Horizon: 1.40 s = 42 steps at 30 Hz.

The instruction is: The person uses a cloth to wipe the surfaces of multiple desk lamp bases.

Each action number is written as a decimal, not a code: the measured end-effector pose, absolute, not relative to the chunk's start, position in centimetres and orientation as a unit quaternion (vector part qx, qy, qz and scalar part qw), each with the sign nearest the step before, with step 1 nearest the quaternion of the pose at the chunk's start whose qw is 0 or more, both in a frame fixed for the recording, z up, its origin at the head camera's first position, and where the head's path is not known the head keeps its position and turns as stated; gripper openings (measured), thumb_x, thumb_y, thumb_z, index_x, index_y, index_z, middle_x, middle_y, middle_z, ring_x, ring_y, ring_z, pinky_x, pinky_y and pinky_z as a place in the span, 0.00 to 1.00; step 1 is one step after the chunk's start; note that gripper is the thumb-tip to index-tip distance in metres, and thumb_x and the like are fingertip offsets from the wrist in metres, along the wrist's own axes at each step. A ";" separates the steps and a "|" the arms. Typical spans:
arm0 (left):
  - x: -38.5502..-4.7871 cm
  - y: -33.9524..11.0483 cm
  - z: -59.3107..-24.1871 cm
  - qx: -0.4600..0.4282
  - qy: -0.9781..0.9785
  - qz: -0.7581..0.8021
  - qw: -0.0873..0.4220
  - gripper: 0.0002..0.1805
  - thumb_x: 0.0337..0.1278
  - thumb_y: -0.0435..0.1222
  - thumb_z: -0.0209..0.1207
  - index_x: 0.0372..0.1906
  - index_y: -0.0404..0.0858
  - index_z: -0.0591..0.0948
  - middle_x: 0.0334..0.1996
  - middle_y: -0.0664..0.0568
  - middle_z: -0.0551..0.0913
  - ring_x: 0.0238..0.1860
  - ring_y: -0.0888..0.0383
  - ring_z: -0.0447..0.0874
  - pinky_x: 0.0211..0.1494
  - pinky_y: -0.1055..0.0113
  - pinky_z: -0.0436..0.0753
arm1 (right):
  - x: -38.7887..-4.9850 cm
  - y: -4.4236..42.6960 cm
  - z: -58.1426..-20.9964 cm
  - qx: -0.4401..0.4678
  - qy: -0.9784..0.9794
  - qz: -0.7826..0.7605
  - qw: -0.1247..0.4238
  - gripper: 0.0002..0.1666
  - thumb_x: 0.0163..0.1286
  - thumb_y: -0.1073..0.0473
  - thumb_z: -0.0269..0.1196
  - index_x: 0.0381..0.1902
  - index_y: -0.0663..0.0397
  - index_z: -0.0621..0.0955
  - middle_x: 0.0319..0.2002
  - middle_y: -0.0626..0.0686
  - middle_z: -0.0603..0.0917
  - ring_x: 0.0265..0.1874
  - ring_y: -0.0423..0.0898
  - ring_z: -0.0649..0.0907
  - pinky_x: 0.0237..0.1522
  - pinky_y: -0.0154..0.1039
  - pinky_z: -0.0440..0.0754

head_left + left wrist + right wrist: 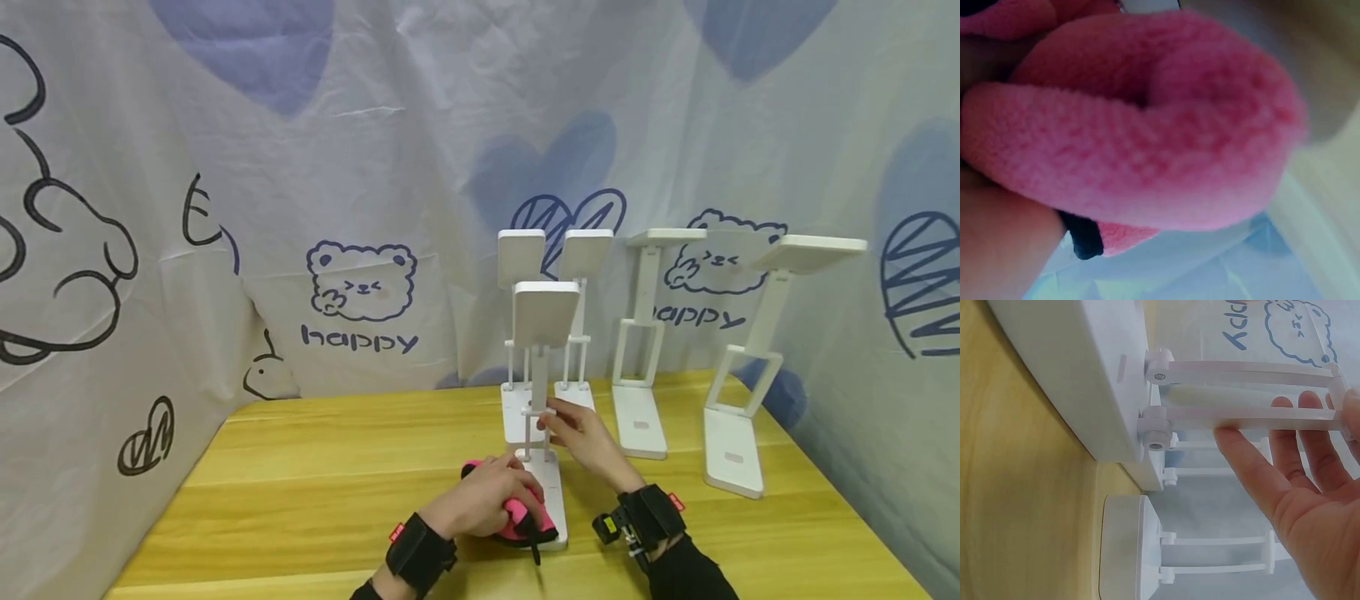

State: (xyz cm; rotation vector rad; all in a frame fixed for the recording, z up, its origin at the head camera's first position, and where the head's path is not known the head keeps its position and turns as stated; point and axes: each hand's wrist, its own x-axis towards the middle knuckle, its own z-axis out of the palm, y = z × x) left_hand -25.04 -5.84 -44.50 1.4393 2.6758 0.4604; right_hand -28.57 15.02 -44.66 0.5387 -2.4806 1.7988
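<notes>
A white folding stand [546,312] with a flat head panel rises from its long base at the middle of the table. My left hand [491,496] grips a bunched pink fleecy cloth [517,517] with black edging, which lies over part of that base. Close up in the left wrist view, the cloth [1166,144] is folded into a thick roll. My right hand [585,437] holds the stand's upright near the joint above its two thin struts. In the right wrist view, the thumb and fingers [1250,465] are around one strut [1247,417].
Close behind stand two similar white stands [521,258] [587,252]. Another two stands [641,421] [733,454] are to the right, their heads tilted flatter. A patterned curtain [450,167] hangs behind the wooden table [322,467].
</notes>
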 end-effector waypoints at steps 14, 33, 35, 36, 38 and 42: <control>-26.1 -7.4 -44.3 0.393 0.914 0.099 -0.037 0.22 0.47 0.28 0.68 0.41 0.60 0.89 0.49 0.63 0.83 0.50 0.59 0.72 0.57 0.54 0.73 | -28.4 15.0 -44.6 0.175 -0.791 0.586 0.010 0.24 0.77 0.58 0.51 0.65 0.65 0.73 0.45 0.67 0.82 0.50 0.60 0.81 0.53 0.51 0.82; -25.5 -4.8 -46.3 0.309 0.940 0.075 -0.125 0.23 0.50 0.34 0.66 0.54 0.56 0.85 0.46 0.56 0.80 0.43 0.54 0.71 0.44 0.58 0.73 | -28.7 14.6 -45.0 0.181 -0.795 0.578 0.015 0.20 0.77 0.56 0.52 0.59 0.60 0.78 0.42 0.63 0.82 0.48 0.58 0.82 0.50 0.49 0.83; -25.3 -4.5 -46.4 0.308 0.941 0.068 -0.126 0.24 0.49 0.35 0.67 0.54 0.56 0.84 0.47 0.57 0.81 0.43 0.54 0.71 0.42 0.59 0.72 | -28.7 14.5 -44.9 0.184 -0.792 0.581 0.010 0.20 0.77 0.56 0.52 0.60 0.60 0.77 0.42 0.66 0.82 0.49 0.61 0.82 0.50 0.49 0.83; -25.2 -4.3 -46.4 0.308 0.940 0.066 -0.128 0.25 0.49 0.35 0.67 0.55 0.56 0.84 0.47 0.57 0.81 0.43 0.54 0.71 0.42 0.60 0.72 | -28.7 14.6 -44.9 0.183 -0.790 0.585 0.008 0.21 0.77 0.56 0.52 0.61 0.60 0.77 0.43 0.67 0.81 0.49 0.62 0.81 0.50 0.49 0.83; -25.2 -4.0 -46.5 0.312 0.939 0.067 -0.130 0.25 0.49 0.35 0.67 0.55 0.55 0.84 0.49 0.57 0.81 0.43 0.54 0.71 0.42 0.60 0.72 | -28.7 14.7 -44.9 0.176 -0.791 0.586 0.007 0.21 0.77 0.56 0.52 0.63 0.59 0.76 0.43 0.67 0.82 0.49 0.61 0.82 0.51 0.50 0.83; -25.2 -3.4 -46.7 0.324 0.934 0.068 -0.132 0.26 0.49 0.35 0.67 0.56 0.55 0.83 0.52 0.56 0.81 0.43 0.54 0.71 0.42 0.60 0.71 | -28.7 15.1 -44.9 0.165 -0.794 0.586 0.007 0.21 0.77 0.57 0.53 0.63 0.58 0.77 0.42 0.63 0.83 0.48 0.59 0.82 0.51 0.50 0.83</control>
